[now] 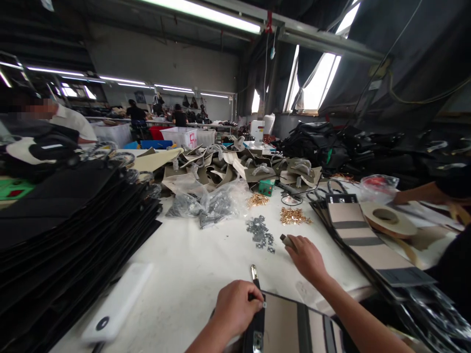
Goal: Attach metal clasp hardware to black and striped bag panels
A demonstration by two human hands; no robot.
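Note:
My left hand point(238, 305) pinches the black edge strip of a beige panel with dark bands point(283, 318) at the bottom centre. A metal piece point(253, 272) shows at the strip's upper end, just beyond my fingers. To the right, over the white table point(176, 274), my right hand point(304, 256) is closed around a small tool with a dark tip point(282, 237). Just left of that tip lies a scatter of small dark square plates point(259, 230). Gold-coloured metal pieces point(293, 216) form a pile behind my right hand.
Black panels point(81, 220) are stacked on the left, beside a white device point(117, 301). Plastic bags point(213, 198), a green box point(266, 187) and beige parts point(221, 166) lie farther back. At right are banded panels point(353, 230), a tape roll point(386, 218) and another person's arm point(415, 192).

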